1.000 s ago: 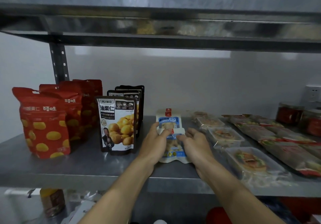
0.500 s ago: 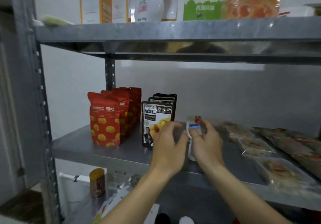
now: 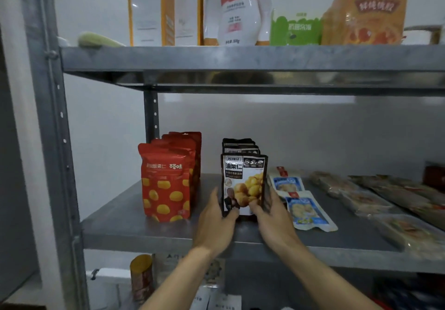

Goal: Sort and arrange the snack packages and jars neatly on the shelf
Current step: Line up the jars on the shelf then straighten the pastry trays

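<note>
On the grey metal shelf (image 3: 134, 228) a row of black chestnut pouches stands upright, and the front black pouch (image 3: 243, 179) is held at its lower edges between my left hand (image 3: 214, 223) and my right hand (image 3: 272, 220). Left of it stands a row of red chestnut pouches (image 3: 166, 182). Two blue-and-white flat packs (image 3: 304, 210) lie on the shelf just right of my right hand, one behind the other. Further right, clear-wrapped snack trays (image 3: 366, 201) lie in rows.
The upper shelf (image 3: 240, 57) carries boxes, a white pouch (image 3: 238, 9) and an orange carton (image 3: 366, 16). A steel upright (image 3: 55, 141) frames the left side. Below the shelf stand an orange-lidded jar (image 3: 140, 276) and some papers. A dark red jar (image 3: 434, 177) sits far right.
Both hands left the blue-and-white pack, which now lies flat on the shelf, and moved left onto the front black pouch. The camera view has pulled back and shifted left.
</note>
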A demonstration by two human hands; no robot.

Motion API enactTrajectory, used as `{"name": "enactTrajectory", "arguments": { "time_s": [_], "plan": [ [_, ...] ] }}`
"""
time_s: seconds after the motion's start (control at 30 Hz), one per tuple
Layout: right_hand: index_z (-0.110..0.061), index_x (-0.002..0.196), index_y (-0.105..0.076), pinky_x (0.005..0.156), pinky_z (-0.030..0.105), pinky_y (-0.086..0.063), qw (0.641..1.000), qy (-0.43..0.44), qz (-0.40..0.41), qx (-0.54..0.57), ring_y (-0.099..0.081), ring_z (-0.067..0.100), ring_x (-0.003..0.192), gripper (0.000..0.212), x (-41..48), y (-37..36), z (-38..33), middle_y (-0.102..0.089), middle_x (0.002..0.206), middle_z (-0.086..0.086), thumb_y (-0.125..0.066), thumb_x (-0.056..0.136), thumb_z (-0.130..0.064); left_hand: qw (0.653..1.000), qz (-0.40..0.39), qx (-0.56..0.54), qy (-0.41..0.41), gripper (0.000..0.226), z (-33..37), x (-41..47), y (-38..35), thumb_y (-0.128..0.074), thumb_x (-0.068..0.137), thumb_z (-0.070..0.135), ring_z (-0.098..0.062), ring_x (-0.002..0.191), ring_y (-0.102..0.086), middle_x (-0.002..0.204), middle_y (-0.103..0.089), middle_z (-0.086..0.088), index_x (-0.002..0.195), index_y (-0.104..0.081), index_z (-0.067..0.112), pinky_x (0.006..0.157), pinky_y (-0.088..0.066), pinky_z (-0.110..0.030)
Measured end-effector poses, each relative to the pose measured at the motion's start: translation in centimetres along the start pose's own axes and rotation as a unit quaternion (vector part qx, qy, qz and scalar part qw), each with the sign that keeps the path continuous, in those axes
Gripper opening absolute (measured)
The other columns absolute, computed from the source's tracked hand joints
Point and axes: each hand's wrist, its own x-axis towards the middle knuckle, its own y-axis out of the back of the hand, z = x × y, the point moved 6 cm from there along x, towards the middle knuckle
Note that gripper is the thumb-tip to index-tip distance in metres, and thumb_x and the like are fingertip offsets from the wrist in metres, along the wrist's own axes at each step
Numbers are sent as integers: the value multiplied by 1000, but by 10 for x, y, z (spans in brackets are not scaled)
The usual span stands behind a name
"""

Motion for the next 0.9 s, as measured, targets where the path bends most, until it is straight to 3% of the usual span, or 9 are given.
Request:
{"name": "enactTrajectory", "arguments": {
  "time_s": [0.07, 0.2, 0.33, 0.53, 0.67, 0.73, 0.8, 0.87, 0.9],
  "plan": [
    [-36, 149, -26, 113, 43, -34, 1000, 12, -10, -20, -41, 12, 136, 64, -1, 0, -1, -46, 146, -14, -55, 92, -42, 999, -19, 30, -20, 52, 0, -1, -4, -55, 85, 37, -6, 125, -49, 130, -52, 28, 124, -32, 62, 106, -40, -40],
    [-45, 133, -42, 102, 30, -41, 998, 29, -16, -54, -53, 5, 119, 45, -3, 0, -5, -59, 122, -20, -58, 94, -28, 993, -30, 84, -73, 59, 3, -6, -5, -52, 84, 43, -11, 126, -50, 137, -47, 27, 134, -24, 55, 100, -44, -43],
    [-37, 129, -46, 86, 17, -37, 998, 34, -33, -52, -53, 0, 108, 40, -4, 0, -6, -59, 114, -19, -58, 95, -21, 992, -32, 92, -83, 64, 4, -8, -6, -52, 85, 45, -15, 125, -51, 141, -45, 24, 138, -17, 55, 100, -44, -45],
    [-29, 130, -49, 87, 20, -36, 997, 32, -33, -57, -52, 3, 105, 37, -3, 0, -7, -59, 112, -16, -58, 95, -20, 991, -25, 107, -70, 61, 3, -7, -8, -53, 88, 44, -13, 123, -53, 137, -48, 23, 138, -18, 51, 100, -44, -40],
    [-27, 129, -51, 89, 23, -39, 998, 15, -40, -48, -56, 10, 115, 37, -1, 0, -2, -62, 116, -12, -60, 93, -21, 990, -26, 125, -65, 64, 0, -8, -9, -54, 87, 43, -15, 126, -50, 140, -46, 18, 141, -18, 47, 100, -43, -39],
    [-21, 137, -46, 98, 29, -41, 1000, 2, -9, -17, -53, 15, 124, 48, -3, 3, -1, -59, 124, -8, -63, 92, -23, 991, -15, 115, -60, 69, 1, -12, -6, -56, 90, 39, -14, 134, -40, 146, -38, 14, 147, -16, 38, 106, -36, -35],
    [-18, 144, -37, 107, 38, -39, 996, -6, 79, 33, -46, 19, 131, 59, -14, 12, -2, -51, 139, 0, -64, 92, -25, 995, 21, 83, -51, 64, 4, -23, 6, -54, 94, 31, -5, 134, -31, 142, -35, 17, 149, -20, 30, 107, -26, -24],
    [-17, 143, -38, 107, 38, -40, 981, 33, 167, 90, -49, 15, 126, 56, -34, 20, -10, -51, 138, 0, -61, 93, -20, 988, 114, 55, -86, 46, 9, -35, 32, -56, 94, 24, -1, 116, -44, 122, -48, 19, 137, -41, 28, 98, -36, -17],
    [-16, 140, -42, 105, 36, -43, 973, 71, 194, 105, -52, 11, 120, 51, -45, 19, -17, -54, 132, -2, -61, 93, -17, 977, 175, 48, -107, 36, 11, -40, 48, -58, 92, 20, -6, 106, -51, 110, -54, 15, 127, -49, 27, 89, -45, -20]
  ]
}}
